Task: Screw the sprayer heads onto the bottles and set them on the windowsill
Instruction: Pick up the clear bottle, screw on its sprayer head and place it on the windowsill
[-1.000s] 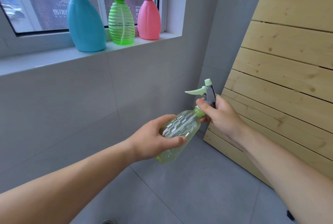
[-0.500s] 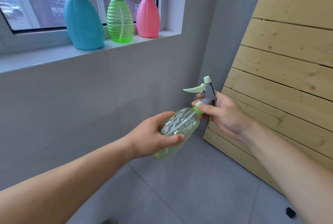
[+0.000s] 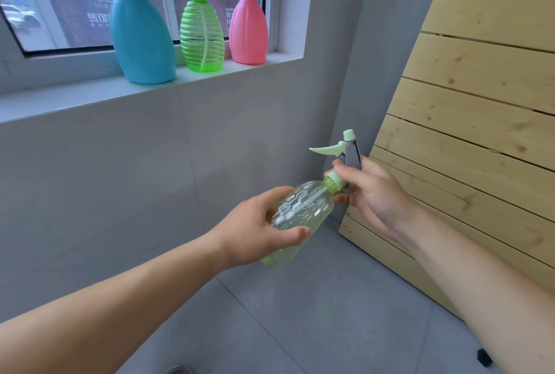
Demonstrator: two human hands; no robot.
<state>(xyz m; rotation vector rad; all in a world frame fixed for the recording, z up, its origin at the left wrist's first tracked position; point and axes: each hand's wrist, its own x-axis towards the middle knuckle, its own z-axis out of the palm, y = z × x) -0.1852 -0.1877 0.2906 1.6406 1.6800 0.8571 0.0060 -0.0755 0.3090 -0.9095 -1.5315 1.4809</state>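
Observation:
My left hand grips the body of a clear yellow-green bottle, held tilted with its neck up to the right. A grey sprayer head with a pale green trigger sits on the neck. My right hand holds that head at its green collar, thumb and fingers around it. On the white windowsill above stand three bottles with sprayer heads on: a blue bottle, a ribbed green bottle and a pink bottle.
A slatted wooden panel leans against the wall on the right, close behind my right hand. Grey tiled wall and floor lie below. A small black object sits on the floor at lower right, and a floor drain shows at the bottom edge.
My right hand's grip has shifted around the sprayer collar, thumb moving over the neck. The bottle stays in my left hand, and the view has tilted slightly.

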